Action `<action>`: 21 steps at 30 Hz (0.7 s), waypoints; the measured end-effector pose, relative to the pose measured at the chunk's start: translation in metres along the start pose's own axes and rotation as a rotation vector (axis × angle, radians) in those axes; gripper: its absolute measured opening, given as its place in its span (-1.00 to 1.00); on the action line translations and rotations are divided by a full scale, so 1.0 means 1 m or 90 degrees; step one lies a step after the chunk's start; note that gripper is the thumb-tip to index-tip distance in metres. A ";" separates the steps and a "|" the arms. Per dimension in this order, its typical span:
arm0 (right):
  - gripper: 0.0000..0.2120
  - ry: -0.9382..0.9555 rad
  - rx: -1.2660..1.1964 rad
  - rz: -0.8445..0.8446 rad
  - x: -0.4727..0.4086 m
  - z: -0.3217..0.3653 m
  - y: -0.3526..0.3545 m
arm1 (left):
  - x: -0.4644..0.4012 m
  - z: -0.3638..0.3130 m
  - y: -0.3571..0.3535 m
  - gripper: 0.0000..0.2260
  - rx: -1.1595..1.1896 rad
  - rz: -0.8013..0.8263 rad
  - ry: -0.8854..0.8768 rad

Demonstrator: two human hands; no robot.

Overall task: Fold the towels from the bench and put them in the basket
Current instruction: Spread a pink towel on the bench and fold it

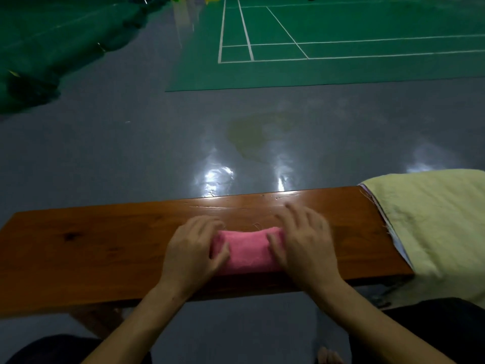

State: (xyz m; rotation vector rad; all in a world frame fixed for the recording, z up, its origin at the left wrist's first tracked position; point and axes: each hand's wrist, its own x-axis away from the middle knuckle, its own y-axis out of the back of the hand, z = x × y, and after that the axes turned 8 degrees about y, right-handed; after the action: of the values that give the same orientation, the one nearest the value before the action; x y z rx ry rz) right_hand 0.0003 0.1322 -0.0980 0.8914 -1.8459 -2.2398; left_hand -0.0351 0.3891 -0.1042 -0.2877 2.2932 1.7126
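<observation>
Bare forearms and hands, sleeveless to the frame edge; dark trousers (446, 324).

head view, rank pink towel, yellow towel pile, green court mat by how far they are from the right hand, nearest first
1. pink towel: folded on the bench, under the right hand's thumb side, touching it.
2. yellow towel pile: on the bench's right end, apart from the hand.
3. green court mat: far off across the grey floor, beyond the bench.
</observation>
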 end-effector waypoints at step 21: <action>-0.42 0.038 -0.055 0.217 -0.003 0.000 -0.021 | 0.009 -0.007 -0.001 -0.55 0.015 0.107 0.189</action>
State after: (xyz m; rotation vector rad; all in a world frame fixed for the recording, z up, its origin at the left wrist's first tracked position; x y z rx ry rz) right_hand 0.0089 0.1389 -0.1158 0.5708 -1.7105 -2.0418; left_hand -0.0443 0.3821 -0.1059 -0.3764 2.6125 1.8273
